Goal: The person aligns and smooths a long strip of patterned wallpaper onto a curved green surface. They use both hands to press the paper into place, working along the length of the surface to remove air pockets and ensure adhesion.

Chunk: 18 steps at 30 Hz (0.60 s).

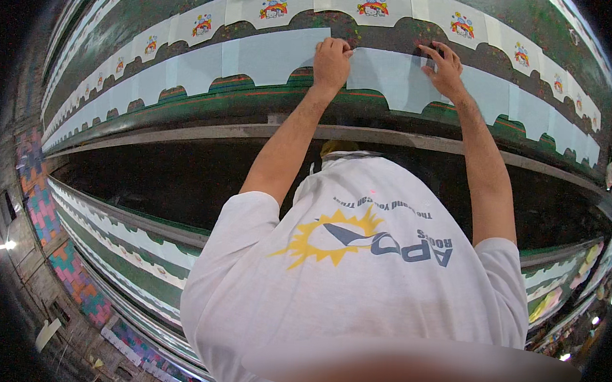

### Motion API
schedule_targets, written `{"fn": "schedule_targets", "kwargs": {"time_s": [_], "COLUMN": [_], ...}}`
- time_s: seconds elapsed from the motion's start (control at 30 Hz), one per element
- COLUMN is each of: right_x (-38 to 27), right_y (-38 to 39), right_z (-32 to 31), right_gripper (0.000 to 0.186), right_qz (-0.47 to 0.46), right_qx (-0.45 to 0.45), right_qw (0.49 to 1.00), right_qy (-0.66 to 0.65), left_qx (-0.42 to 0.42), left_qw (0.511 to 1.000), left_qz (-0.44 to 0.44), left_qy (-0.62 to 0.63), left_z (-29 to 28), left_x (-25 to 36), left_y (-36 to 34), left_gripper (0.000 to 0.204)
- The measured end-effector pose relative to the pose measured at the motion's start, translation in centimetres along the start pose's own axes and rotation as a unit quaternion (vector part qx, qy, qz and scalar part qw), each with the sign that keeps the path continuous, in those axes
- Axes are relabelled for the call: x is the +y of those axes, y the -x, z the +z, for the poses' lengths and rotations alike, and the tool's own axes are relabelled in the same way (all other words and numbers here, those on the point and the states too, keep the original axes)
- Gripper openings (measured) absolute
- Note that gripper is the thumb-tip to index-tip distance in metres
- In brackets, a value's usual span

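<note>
A light blue cut fabric piece (pixel 386 75) with curved cut-outs lies on a long dark table in front of me. My left hand (pixel 332 64) is at its upper left corner, fingers pinched together on the edge. Near its upper right part, my right hand (pixel 446 71) hovers or rests lightly with thumb and fingers apart; contact is hard to tell. To the left lies another light blue piece (pixel 274 56), its right end beside my left hand. Beyond both hands runs a row of white pieces, among them one white piece (pixel 379 6) with a colourful cartoon print.
The table's near rail (pixel 240 130) curves across below my forearms. A dark gap separates it from another long table (pixel 146 252) behind, also laid with pale pieces. Colourful patches (pixel 74 266) lie along the floor at left. Lamps (pixel 595 320) glow at lower right.
</note>
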State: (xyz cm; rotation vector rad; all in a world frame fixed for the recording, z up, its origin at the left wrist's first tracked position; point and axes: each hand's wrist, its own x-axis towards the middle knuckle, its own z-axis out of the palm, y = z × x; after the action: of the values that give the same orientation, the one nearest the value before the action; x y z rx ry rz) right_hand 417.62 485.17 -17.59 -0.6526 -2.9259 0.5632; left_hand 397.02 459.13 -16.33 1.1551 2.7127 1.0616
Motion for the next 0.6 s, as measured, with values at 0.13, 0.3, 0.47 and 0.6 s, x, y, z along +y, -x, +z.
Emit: {"fn": "schedule_targets", "kwargs": {"time_s": [0.13,0.3,0.47,0.6], "right_x": [-0.6,-1.2,-0.9,-0.8], "right_y": [-0.1,-0.1,-0.3,-0.5], "right_z": [-0.9,-1.5,-1.6,-1.0], "right_gripper": [0.062,0.061,0.045,0.029], "right_qz": [0.01,0.029,0.027,0.057], "right_qx": [-0.021,-0.042,-0.032,-0.032], "right_qw": [1.0,0.999,0.999,0.997], "right_qy": [0.003,0.018,0.017,0.028], "left_qx": [-0.035,-0.033,-0.052,-0.017], "left_qw": [0.999,0.998,0.987,0.989], "left_qz": [0.011,0.042,-0.034,-0.011], "left_qy": [0.005,0.014,0.151,0.148], "left_z": [0.1,-0.3,-1.4,-3.2], "left_x": [-0.1,-0.1,-0.2,-1.9], "left_y": [0.0,-0.1,0.1,-0.8], "left_gripper": [0.016,0.013,0.006,0.009]}}
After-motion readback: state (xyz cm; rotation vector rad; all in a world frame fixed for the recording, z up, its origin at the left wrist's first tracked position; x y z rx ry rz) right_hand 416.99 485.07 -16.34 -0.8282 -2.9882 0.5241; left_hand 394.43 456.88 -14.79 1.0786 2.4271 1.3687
